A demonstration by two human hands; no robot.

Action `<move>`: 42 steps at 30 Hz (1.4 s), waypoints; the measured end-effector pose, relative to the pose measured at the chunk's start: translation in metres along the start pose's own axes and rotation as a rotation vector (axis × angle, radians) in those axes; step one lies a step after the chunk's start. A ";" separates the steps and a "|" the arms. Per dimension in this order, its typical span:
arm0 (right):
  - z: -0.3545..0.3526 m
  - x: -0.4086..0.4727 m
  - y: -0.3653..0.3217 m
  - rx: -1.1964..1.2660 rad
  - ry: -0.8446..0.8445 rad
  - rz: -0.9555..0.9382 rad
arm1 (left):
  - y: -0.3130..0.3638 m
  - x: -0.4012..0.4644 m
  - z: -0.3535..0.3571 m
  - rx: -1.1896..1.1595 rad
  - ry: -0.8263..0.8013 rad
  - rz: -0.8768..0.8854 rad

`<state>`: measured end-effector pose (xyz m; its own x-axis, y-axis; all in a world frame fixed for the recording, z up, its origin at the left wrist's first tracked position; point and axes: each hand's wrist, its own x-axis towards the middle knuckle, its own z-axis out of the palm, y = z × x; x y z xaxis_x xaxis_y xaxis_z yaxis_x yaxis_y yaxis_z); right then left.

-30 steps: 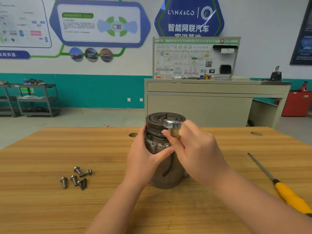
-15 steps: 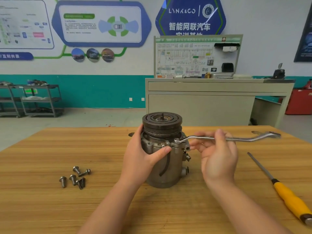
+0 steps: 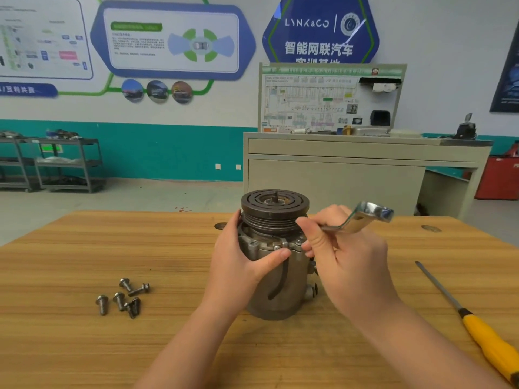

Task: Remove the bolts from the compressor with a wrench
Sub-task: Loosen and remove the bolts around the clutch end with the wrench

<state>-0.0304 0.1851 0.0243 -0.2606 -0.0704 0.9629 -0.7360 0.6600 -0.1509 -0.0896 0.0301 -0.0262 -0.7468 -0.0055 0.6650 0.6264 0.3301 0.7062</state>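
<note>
five bolts (image 3: 123,297) lie loose on the table (image 3: 84,346), left of the upright compressor (image 3: 276,276). left hand (image 3: 244,265) clasps its body; right hand (image 3: 345,256) grips the wrench (image 3: 356,219). brace firmly, keep the ring square on the flange bolt, and turn in short swings.

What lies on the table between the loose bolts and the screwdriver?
In the head view, the compressor stands between the bolts and the screwdriver, with both forearms.

"LYNK&CO" above "智能网联汽车" in white on the blue hexagonal wall sign (image 3: 320,32), "HV" on the wiring-diagram board (image 3: 328,98), "互利共赢" on a blue wall banner (image 3: 25,89); smaller print unreadable
</note>
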 end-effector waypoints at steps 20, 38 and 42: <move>0.011 -0.015 0.019 0.918 0.484 0.878 | -0.003 0.000 0.000 0.046 0.001 -0.017; -0.001 0.014 -0.003 -0.128 -0.071 -0.097 | -0.008 -0.001 0.002 0.037 0.005 -0.008; 0.007 0.015 -0.008 -0.231 -0.017 -0.217 | -0.009 0.000 0.002 0.026 0.008 -0.004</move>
<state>-0.0328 0.1733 0.0384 -0.1250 -0.2397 0.9628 -0.6150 0.7802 0.1144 -0.0958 0.0286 -0.0332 -0.7473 -0.0140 0.6644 0.6177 0.3541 0.7022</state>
